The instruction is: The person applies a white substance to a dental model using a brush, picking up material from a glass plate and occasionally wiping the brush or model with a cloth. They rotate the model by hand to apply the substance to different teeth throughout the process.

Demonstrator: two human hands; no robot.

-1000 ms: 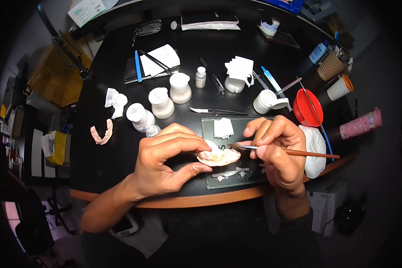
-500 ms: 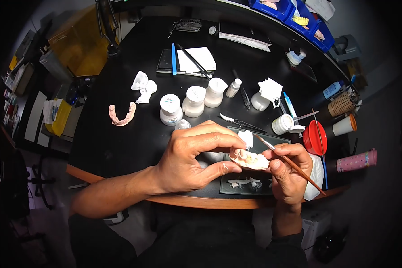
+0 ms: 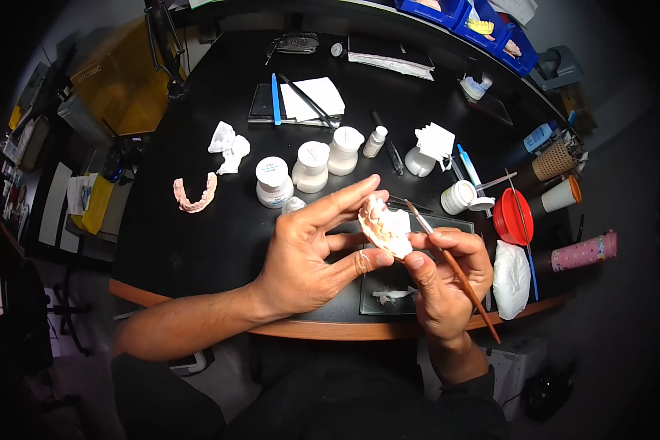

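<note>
Head view, bench inventory, places given relative to the glass slab.

Item 1: dental cast, pale pink plaster with a row of teeth showing, held in the air just above the slab's near-left part. Left hand carries it: thumb tip pressed under its lower edge, fingers spread long and apart behind it, forefinger reaching up past its top. Tilted on edge, teeth turned toward the wearer.

Item 2: fine brush, wooden handle, pinched between thumb and curled fingers of the right hand; bristle end sits just beside the cast's right edge, handle slanting down over the slab's right side. The right thumb tip also meets the cast's lower edge.

Item 3: second cast, arch-shaped, lying flat on the black table, well to the slab's left.

Item 4: three white jars, lidded, in a row behind the slab.

Item 5: red dish, right of the slab, beside a white cloth bundle.

Handling note: the cast is judged light, stiff and brittle; thin teeth and any wet build-up likely chip or smear. Best held by the plain base and outer edges, never across the tooth row.
</note>
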